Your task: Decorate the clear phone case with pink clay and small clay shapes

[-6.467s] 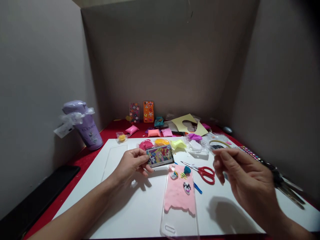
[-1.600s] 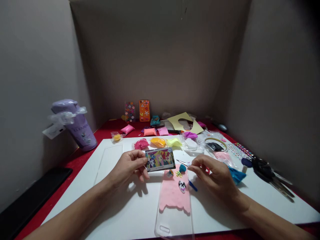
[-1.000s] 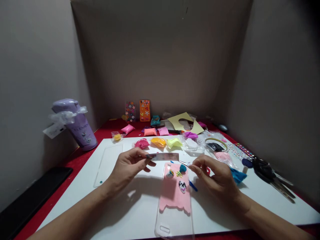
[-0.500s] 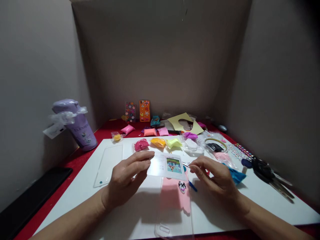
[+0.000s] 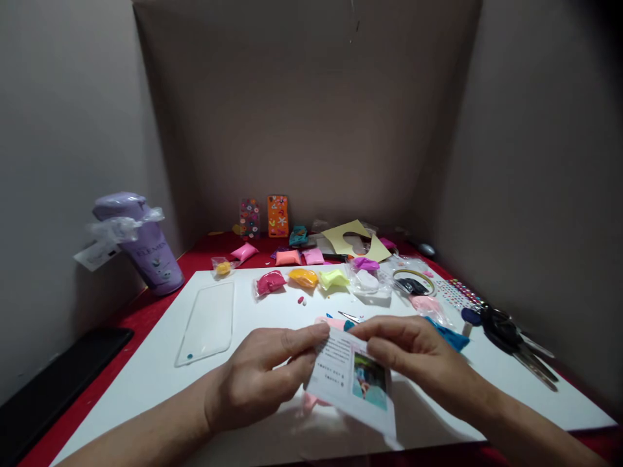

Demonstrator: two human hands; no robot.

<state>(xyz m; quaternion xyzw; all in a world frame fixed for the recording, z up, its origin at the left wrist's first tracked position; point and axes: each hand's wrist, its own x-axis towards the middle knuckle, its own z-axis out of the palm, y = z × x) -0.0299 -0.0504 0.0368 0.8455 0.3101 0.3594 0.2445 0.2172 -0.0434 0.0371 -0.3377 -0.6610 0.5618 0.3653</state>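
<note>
The white tabletop (image 5: 272,318) fills the lower scene, with red cloth (image 5: 139,312) showing past its left and far edges. Beyond the far-left corner, here's the purple tumbler (image 5: 150,256), leaning, a tag hanging off it. Down to the hands, in over the near edge: the left hand (image 5: 263,366) has fingers and thumb clamped on the card's left short end, while the right hand (image 5: 418,353) reaches in curled, its fingertips meeting the card's far long side; whether they truly pinch it or just touch, I can't tell. Off at the right edge lie black-handled scissors (image 5: 501,334), and toward the left edge a clear rectangular piece (image 5: 207,324) lies flat. And here's the card (image 5: 353,383) itself, text and picture facing up, raised over the near edge's middle. It's tilted, long axis slanting from the left fingertips down toward the near edge and rightward, the free corner a blur. It sits to the left hand's right and to the right hand's left, each hand already on it. A pink piece (image 5: 331,322) peeks out behind, mostly covered. Near the far edge: the orange packet (image 5: 304,277), and closer in, tiny pellets (image 5: 300,300).
</note>
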